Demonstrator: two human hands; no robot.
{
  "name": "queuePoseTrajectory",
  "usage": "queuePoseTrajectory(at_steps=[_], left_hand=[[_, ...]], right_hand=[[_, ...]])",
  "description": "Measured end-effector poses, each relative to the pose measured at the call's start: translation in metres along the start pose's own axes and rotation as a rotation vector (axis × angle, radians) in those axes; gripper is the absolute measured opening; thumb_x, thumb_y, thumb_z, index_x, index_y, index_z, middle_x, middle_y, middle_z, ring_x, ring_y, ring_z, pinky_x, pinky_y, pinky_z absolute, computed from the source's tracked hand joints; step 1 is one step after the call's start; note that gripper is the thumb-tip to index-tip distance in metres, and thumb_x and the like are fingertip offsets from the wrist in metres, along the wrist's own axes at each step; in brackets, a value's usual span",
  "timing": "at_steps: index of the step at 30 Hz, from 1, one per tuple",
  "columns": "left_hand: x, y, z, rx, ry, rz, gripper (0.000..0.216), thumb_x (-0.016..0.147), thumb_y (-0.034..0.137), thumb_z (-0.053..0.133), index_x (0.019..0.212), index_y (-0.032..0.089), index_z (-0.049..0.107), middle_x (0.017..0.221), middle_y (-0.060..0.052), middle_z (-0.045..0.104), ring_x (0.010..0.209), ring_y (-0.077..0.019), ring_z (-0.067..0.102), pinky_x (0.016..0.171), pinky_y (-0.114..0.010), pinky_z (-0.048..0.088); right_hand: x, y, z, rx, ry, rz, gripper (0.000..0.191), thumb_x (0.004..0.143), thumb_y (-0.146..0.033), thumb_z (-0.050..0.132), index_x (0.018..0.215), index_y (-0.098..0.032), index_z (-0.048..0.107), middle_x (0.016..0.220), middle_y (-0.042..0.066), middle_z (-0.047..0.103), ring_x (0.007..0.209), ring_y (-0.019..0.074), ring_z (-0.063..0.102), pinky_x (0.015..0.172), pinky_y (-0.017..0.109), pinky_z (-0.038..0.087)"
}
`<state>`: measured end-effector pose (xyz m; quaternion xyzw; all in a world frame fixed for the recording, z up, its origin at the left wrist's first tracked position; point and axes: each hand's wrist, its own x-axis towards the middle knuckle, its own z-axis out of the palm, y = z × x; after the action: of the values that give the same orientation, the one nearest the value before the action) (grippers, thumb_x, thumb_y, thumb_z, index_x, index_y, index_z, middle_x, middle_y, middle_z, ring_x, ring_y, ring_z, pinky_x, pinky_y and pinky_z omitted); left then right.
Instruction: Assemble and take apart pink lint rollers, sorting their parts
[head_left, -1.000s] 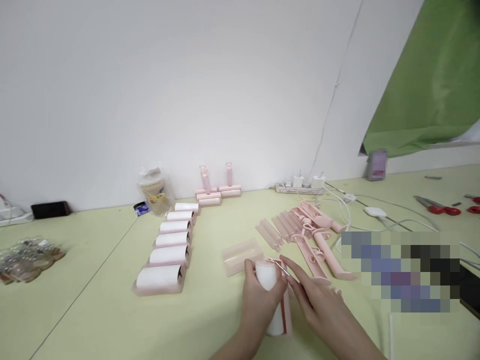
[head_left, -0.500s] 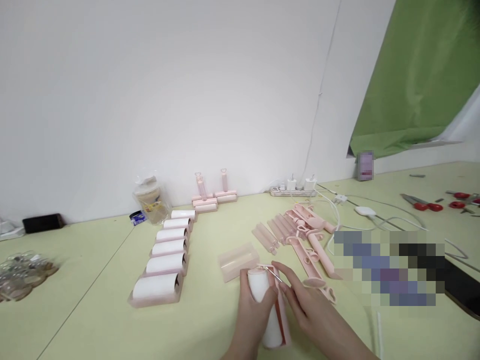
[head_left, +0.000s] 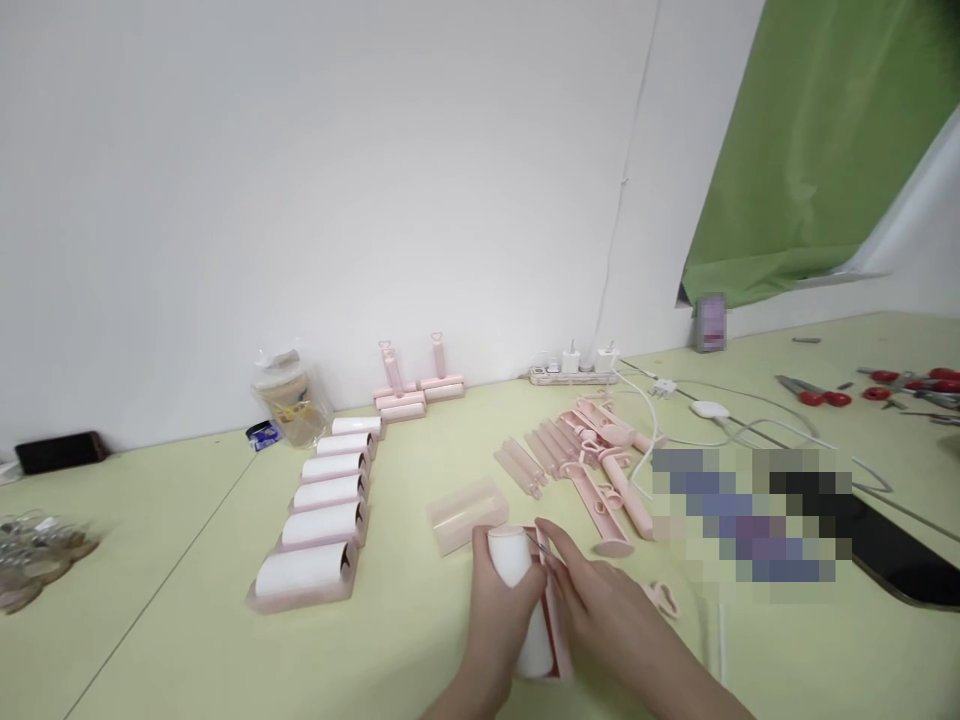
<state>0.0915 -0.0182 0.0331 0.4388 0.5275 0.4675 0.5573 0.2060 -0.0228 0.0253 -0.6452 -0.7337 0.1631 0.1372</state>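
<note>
My left hand point(head_left: 495, 610) is wrapped round a white lint roller roll point(head_left: 535, 648), which stands tilted on the table with its top end facing up. A pink roller frame point(head_left: 556, 640) runs along the roll's right side. In the fingers of my right hand point(head_left: 592, 590) is a thin metal tool point(head_left: 537, 543), its tip at the top end of the roll and frame. The kind of tool does not show. Just beyond my left hand lies a clear pink cover point(head_left: 466, 514), apart from the fingers.
Several white rolls in pink cases point(head_left: 304, 570) form a row on the left. Pink handle parts point(head_left: 596, 500) and clear tubes point(head_left: 520, 466) lie beyond my right hand. Farther right are cables, a power strip point(head_left: 574, 377), a black phone point(head_left: 892, 555) and red-handled pliers point(head_left: 814, 393).
The view has swung slightly right, so the table things sit farther left. Both hands keep their hold, with the metal tool still at the roll's top end.
</note>
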Motion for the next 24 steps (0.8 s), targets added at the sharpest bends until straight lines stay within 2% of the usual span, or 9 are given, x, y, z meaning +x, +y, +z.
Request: queuePoseTrajectory(at_steps=[4,7,9,12,14,18,24], left_hand=[[0.004,0.005,-0.016,0.094,0.024,0.054,0.027,0.068,0.028,0.058,0.084,0.021,0.038,0.068,0.002,0.052,0.063,-0.014,0.054,0.058,-0.022,0.042],[0.009,0.011,-0.036,0.256,-0.002,0.062,0.037,0.068,0.04,0.058,0.089,0.022,0.035,0.072,0.001,0.052,0.056,-0.0138,0.053,0.05,-0.023,0.041],[0.011,0.017,-0.049,0.433,0.009,0.128,0.036,0.069,0.044,0.055,0.09,0.023,0.035,0.076,0.0,0.055,0.059,-0.0156,0.054,0.052,-0.024,0.04],[0.015,0.03,-0.061,0.71,0.052,0.234,0.026,0.072,0.041,0.05,0.086,0.024,0.035,0.074,0.001,0.057,0.064,-0.0183,0.056,0.056,-0.024,0.038],[0.02,0.037,-0.065,0.803,0.074,0.268,0.024,0.073,0.039,0.048,0.086,0.025,0.034,0.072,0.002,0.056,0.064,-0.0184,0.056,0.055,-0.023,0.037],[0.031,0.044,-0.068,0.898,0.133,0.302,0.023,0.073,0.038,0.047,0.086,0.025,0.034,0.07,0.002,0.056,0.061,-0.0182,0.057,0.051,-0.022,0.034],[0.033,0.043,-0.073,0.939,0.141,0.284,0.024,0.073,0.042,0.045,0.086,0.025,0.034,0.07,0.002,0.057,0.063,-0.019,0.058,0.052,-0.022,0.034]], right_hand=[[0.002,0.011,-0.008,0.147,-0.049,-0.033,0.032,0.086,-0.026,0.028,0.113,-0.021,0.044,0.075,0.006,0.067,0.064,0.0198,0.06,0.049,0.023,0.033],[0.004,0.015,-0.022,0.211,-0.128,-0.052,0.027,0.088,-0.038,0.026,0.095,-0.025,0.048,0.059,-0.001,0.059,0.055,0.017,0.054,0.048,0.022,0.032],[0.006,0.011,-0.033,0.24,-0.149,-0.09,0.029,0.087,-0.044,0.027,0.089,-0.025,0.048,0.052,-0.003,0.05,0.051,0.0153,0.049,0.046,0.021,0.03],[0.014,-0.002,-0.043,0.338,-0.179,-0.209,0.028,0.087,-0.045,0.028,0.09,-0.026,0.048,0.053,-0.005,0.046,0.049,0.0129,0.046,0.045,0.02,0.029],[0.022,-0.012,-0.045,0.351,-0.183,-0.264,0.026,0.087,-0.043,0.029,0.091,-0.025,0.048,0.052,-0.006,0.045,0.047,0.0121,0.043,0.045,0.02,0.027],[0.037,-0.025,-0.044,0.313,-0.133,-0.297,0.026,0.086,-0.042,0.03,0.092,-0.025,0.048,0.052,-0.006,0.046,0.048,0.0121,0.043,0.045,0.021,0.026],[0.043,-0.025,-0.039,0.384,-0.176,-0.276,0.028,0.086,-0.044,0.029,0.092,-0.024,0.048,0.05,-0.007,0.045,0.045,0.0113,0.042,0.043,0.02,0.027]])
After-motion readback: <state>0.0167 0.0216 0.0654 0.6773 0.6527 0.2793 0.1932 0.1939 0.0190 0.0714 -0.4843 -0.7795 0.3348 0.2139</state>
